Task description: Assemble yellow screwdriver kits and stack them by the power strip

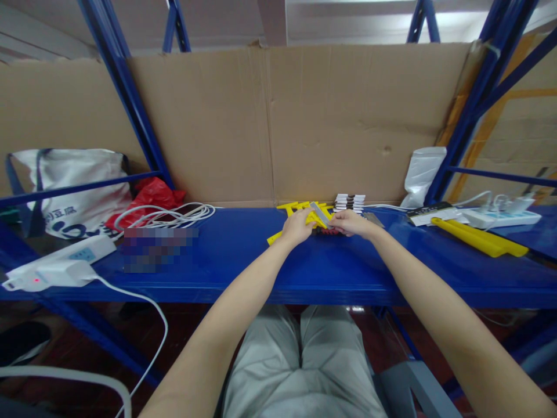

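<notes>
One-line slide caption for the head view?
Left hand holding a yellow plastic piece, right hand pinching a flat grey strip against it, over a glossy blue tabletop.

Held grey strip: metal-looking, flat, smooth, dull sheen
Held yellow piece: plastic-looking, smooth
Worktop: painted metal by its look, smooth, softly glossy
Rack posts: painted metal, satin finish
Back panel: cardboard, matt, creased and lightly dented
Printed bag: cloth, matt, wrinkled
Red bag: thin plastic, crinkled, faint shine
Left power strip: hard plastic, smooth
Coiled cable: plastic-sheathed, smooth
White pouch: thin plastic by its look, smooth, creased
Long yellow piece: plastic-looking, smooth, slightly glossy
Trousers: cloth, softly folded, slight sheen
White-edged stack: material too small to tell
</notes>
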The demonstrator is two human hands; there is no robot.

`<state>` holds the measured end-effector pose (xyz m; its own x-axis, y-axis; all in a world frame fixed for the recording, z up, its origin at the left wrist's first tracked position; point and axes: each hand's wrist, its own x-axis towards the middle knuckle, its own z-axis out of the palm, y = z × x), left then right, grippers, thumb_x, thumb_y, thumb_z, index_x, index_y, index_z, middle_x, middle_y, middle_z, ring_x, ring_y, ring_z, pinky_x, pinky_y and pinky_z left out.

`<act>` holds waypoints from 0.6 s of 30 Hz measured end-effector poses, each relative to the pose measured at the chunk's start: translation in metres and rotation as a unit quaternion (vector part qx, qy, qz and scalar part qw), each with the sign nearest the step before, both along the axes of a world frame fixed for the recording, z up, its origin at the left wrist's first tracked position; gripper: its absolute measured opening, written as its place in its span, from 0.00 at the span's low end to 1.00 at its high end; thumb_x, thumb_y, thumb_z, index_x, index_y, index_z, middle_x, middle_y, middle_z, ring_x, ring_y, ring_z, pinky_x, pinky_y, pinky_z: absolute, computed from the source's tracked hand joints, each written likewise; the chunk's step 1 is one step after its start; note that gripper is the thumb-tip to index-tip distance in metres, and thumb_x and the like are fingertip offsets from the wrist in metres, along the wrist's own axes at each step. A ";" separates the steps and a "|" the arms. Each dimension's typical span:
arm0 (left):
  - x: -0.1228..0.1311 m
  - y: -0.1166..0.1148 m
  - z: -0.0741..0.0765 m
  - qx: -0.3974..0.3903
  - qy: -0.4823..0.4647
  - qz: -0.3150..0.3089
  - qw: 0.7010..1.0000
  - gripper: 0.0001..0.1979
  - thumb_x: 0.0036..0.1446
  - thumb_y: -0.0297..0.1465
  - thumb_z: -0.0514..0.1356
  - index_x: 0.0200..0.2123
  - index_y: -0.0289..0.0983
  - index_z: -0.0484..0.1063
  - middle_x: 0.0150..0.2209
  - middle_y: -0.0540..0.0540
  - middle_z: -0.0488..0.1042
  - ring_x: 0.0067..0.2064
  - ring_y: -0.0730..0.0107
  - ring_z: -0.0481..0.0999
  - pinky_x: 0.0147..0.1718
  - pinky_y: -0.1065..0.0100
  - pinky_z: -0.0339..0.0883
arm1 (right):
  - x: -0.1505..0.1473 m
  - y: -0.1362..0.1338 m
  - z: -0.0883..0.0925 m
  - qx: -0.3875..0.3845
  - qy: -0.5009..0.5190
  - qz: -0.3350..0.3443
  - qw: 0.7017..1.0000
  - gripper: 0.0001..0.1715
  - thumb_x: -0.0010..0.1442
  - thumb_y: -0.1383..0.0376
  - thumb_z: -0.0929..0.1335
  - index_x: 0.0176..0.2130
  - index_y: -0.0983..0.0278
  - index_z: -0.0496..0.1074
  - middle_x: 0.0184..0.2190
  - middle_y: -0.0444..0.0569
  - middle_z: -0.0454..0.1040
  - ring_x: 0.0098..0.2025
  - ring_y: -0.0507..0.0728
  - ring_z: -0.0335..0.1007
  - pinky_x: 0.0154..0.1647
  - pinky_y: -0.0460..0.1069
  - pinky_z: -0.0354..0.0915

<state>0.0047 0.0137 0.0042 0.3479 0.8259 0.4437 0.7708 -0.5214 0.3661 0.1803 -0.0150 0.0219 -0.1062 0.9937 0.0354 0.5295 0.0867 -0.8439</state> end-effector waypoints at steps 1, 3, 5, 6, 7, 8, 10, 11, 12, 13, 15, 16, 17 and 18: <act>0.000 0.000 0.000 0.006 0.002 -0.010 1.000 0.24 0.58 0.29 0.58 0.58 0.41 0.66 0.58 0.47 0.69 0.57 0.66 0.68 0.57 0.66 0.59 | 0.000 0.000 0.000 -0.005 0.008 0.003 1.000 0.15 0.55 0.65 0.69 0.22 0.65 0.61 0.11 0.36 0.56 0.11 0.42 0.46 0.11 0.40 0.42; 0.000 0.000 -0.001 0.017 0.009 -0.026 0.999 0.23 0.59 0.29 0.57 0.58 0.40 0.66 0.58 0.46 0.69 0.58 0.66 0.67 0.58 0.67 0.58 | 0.000 -0.001 0.001 -0.013 0.022 0.009 1.000 0.15 0.56 0.65 0.68 0.22 0.64 0.60 0.10 0.35 0.55 0.11 0.42 0.44 0.11 0.40 0.40; 0.000 -0.001 -0.002 0.024 0.021 -0.036 0.999 0.22 0.60 0.29 0.56 0.58 0.40 0.66 0.57 0.45 0.69 0.58 0.66 0.67 0.57 0.66 0.59 | -0.001 -0.001 0.002 -0.022 0.032 0.013 0.999 0.16 0.57 0.65 0.67 0.22 0.64 0.59 0.10 0.35 0.54 0.10 0.42 0.43 0.12 0.40 0.39; 0.000 -0.001 -0.002 0.026 0.028 -0.037 0.999 0.22 0.60 0.30 0.55 0.59 0.40 0.66 0.57 0.45 0.69 0.57 0.65 0.67 0.57 0.66 0.59 | -0.001 -0.002 0.002 -0.026 0.037 0.014 0.999 0.15 0.57 0.64 0.67 0.22 0.64 0.59 0.10 0.35 0.54 0.10 0.42 0.43 0.12 0.40 0.39; 0.000 -0.002 -0.001 0.027 0.036 -0.035 0.998 0.22 0.61 0.30 0.55 0.59 0.41 0.66 0.56 0.44 0.70 0.56 0.64 0.68 0.56 0.65 0.60 | -0.001 -0.002 0.002 -0.029 0.043 0.015 0.999 0.15 0.57 0.64 0.67 0.23 0.64 0.59 0.10 0.35 0.54 0.11 0.42 0.43 0.12 0.40 0.39; 0.000 -0.004 -0.001 0.028 0.044 -0.032 0.998 0.22 0.61 0.30 0.54 0.59 0.42 0.65 0.55 0.44 0.70 0.56 0.63 0.69 0.55 0.64 0.61 | -0.001 -0.003 0.003 -0.032 0.048 0.015 0.998 0.14 0.57 0.64 0.67 0.23 0.64 0.59 0.10 0.35 0.55 0.11 0.42 0.43 0.12 0.40 0.39; 0.000 -0.007 0.000 0.027 0.061 -0.020 0.998 0.23 0.62 0.31 0.52 0.60 0.43 0.64 0.54 0.43 0.70 0.54 0.62 0.70 0.53 0.63 0.63 | -0.001 -0.004 0.003 -0.033 0.060 0.014 0.998 0.14 0.56 0.64 0.67 0.23 0.64 0.60 0.11 0.35 0.55 0.11 0.42 0.43 0.12 0.40 0.39; 0.000 -0.008 0.000 0.026 0.070 -0.015 0.997 0.23 0.63 0.31 0.51 0.61 0.44 0.63 0.53 0.43 0.70 0.53 0.61 0.70 0.52 0.62 0.64 | -0.001 -0.004 0.003 -0.033 0.065 0.014 0.997 0.14 0.56 0.64 0.67 0.23 0.64 0.59 0.11 0.35 0.55 0.11 0.42 0.43 0.12 0.40 0.38; 0.000 -0.010 0.001 0.023 0.079 -0.012 0.997 0.23 0.63 0.31 0.51 0.61 0.45 0.62 0.52 0.43 0.70 0.53 0.61 0.70 0.51 0.62 0.64 | -0.001 -0.004 0.003 -0.034 0.069 0.015 0.997 0.15 0.56 0.63 0.67 0.23 0.64 0.59 0.11 0.35 0.55 0.11 0.42 0.43 0.12 0.40 0.38; 0.001 -0.011 0.001 0.020 0.088 -0.010 0.996 0.23 0.63 0.31 0.50 0.62 0.46 0.61 0.52 0.43 0.70 0.53 0.60 0.70 0.51 0.62 0.64 | -0.001 -0.004 0.003 -0.034 0.072 0.017 0.997 0.16 0.55 0.63 0.68 0.22 0.64 0.59 0.10 0.35 0.55 0.11 0.42 0.43 0.13 0.40 0.38; 0.001 -0.013 0.002 0.013 0.102 -0.011 0.995 0.24 0.64 0.31 0.49 0.63 0.47 0.60 0.52 0.43 0.69 0.52 0.59 0.71 0.50 0.61 0.64 | 0.000 -0.004 0.003 -0.032 0.074 0.020 0.997 0.17 0.55 0.63 0.68 0.21 0.64 0.58 0.10 0.35 0.54 0.11 0.42 0.43 0.12 0.40 0.38; 0.001 -0.013 0.001 0.011 0.107 -0.012 0.994 0.24 0.64 0.31 0.49 0.63 0.47 0.59 0.52 0.43 0.69 0.52 0.59 0.71 0.50 0.61 0.64 | 0.000 -0.003 0.003 -0.032 0.073 0.019 0.997 0.17 0.55 0.63 0.68 0.21 0.64 0.58 0.10 0.35 0.54 0.11 0.42 0.43 0.12 0.40 0.38; 0.001 -0.013 0.001 0.009 0.110 -0.012 0.994 0.24 0.64 0.32 0.49 0.63 0.48 0.59 0.52 0.42 0.68 0.52 0.59 0.71 0.50 0.61 0.64 | 0.000 -0.003 0.003 -0.031 0.071 0.016 0.997 0.17 0.55 0.63 0.67 0.21 0.64 0.58 0.10 0.36 0.54 0.11 0.42 0.43 0.12 0.40 0.38; 0.001 -0.013 0.001 0.009 0.112 -0.012 0.994 0.24 0.64 0.32 0.49 0.63 0.48 0.58 0.52 0.42 0.68 0.52 0.58 0.70 0.50 0.60 0.64 | 0.000 -0.003 0.002 -0.029 0.069 0.013 0.997 0.17 0.55 0.63 0.67 0.21 0.64 0.58 0.10 0.36 0.54 0.11 0.42 0.43 0.12 0.40 0.38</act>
<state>0.0055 0.0008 0.0053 0.4588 0.8086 0.3683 0.8190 -0.5456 0.1776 0.1802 -0.0175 0.0243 -0.1304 0.9914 -0.0059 0.4065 0.0481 -0.9124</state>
